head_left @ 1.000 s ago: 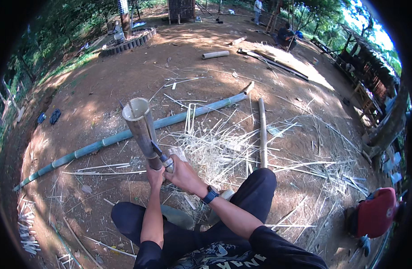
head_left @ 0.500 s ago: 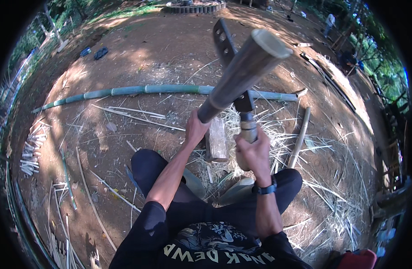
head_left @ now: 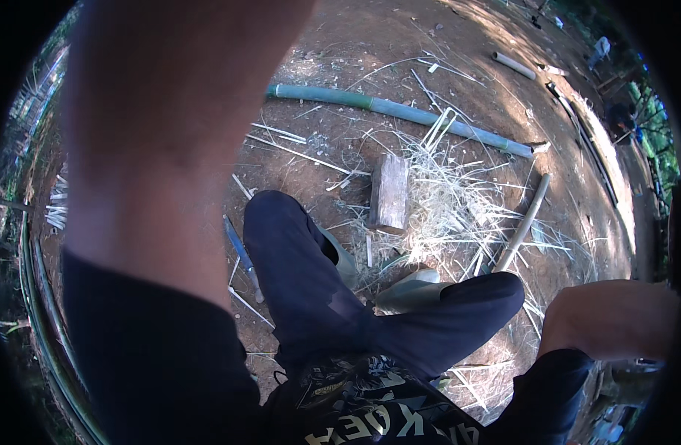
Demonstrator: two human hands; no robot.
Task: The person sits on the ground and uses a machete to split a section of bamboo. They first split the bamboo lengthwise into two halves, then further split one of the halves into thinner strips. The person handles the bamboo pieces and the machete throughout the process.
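My left forearm (head_left: 162, 215) is raised close to the camera and fills much of the left side; its hand is beyond the top edge. To the right, my right forearm (head_left: 607, 319) stretches outward, and its hand is lost past the dark rim. What either hand holds is hidden. Between my bent knees and in front of my boots (head_left: 409, 291) lies a short, squared wooden block (head_left: 389, 194). Pale bamboo shavings (head_left: 459, 200) are heaped beside it. Across the ground beyond runs a long green bamboo pole (head_left: 407, 113).
A long blade-like tool (head_left: 242, 256) rests by my left knee. Right of the shavings lies a thin bamboo piece (head_left: 524, 222). Further off are a short bamboo length (head_left: 513, 65) and a person (head_left: 600, 50). Cut sticks (head_left: 57, 204) are piled at far left.
Both arms have swung up and apart, taking my hands out of view. The thick bamboo piece in my left hand and the holed blade in my right are no longer seen. The view has shifted.
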